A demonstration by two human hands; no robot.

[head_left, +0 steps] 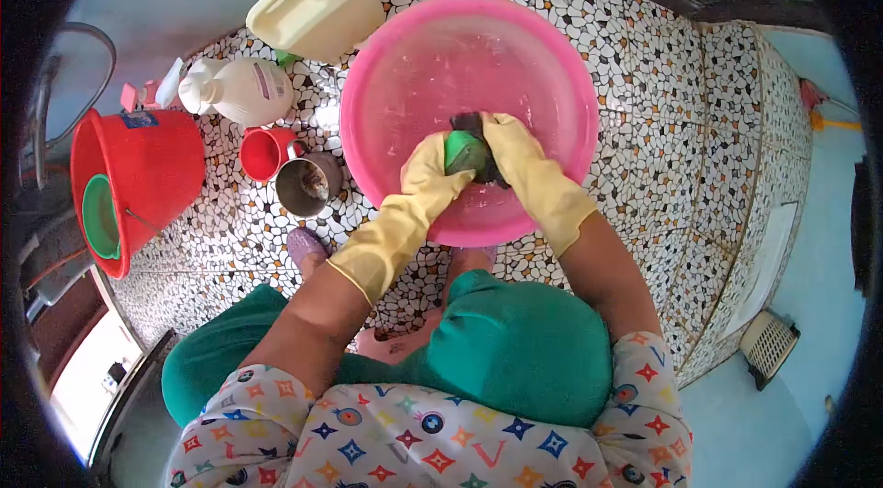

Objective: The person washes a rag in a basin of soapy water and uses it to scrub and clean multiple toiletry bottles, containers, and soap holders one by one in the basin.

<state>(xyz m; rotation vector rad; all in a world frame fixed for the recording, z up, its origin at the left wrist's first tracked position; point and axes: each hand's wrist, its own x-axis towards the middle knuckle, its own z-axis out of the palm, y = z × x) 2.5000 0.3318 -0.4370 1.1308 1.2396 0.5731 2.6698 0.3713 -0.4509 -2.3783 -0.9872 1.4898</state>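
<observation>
Both my hands wear yellow rubber gloves and meet over the pink basin [354, 92]. My left hand [430, 171] is closed on a small green object [464, 153], rounded on top; its kind cannot be made out. A dark, limp piece that looks like wet cloth [468, 123] lies against the green object. Gripping that dark piece from the other side is my right hand [517, 152], its fingers partly hidden. Shallow water [432, 65] with a few spots of foam covers the basin's bottom.
Left of the basin stand a steel mug [308, 184], a red mug [264, 154], a white bottle [248, 92] and a cream jerrycan [317, 5]. Farther left, a red bucket [166, 161] lies tilted with a green container [101, 217] at its mouth. The floor [644, 120] is mosaic-patterned.
</observation>
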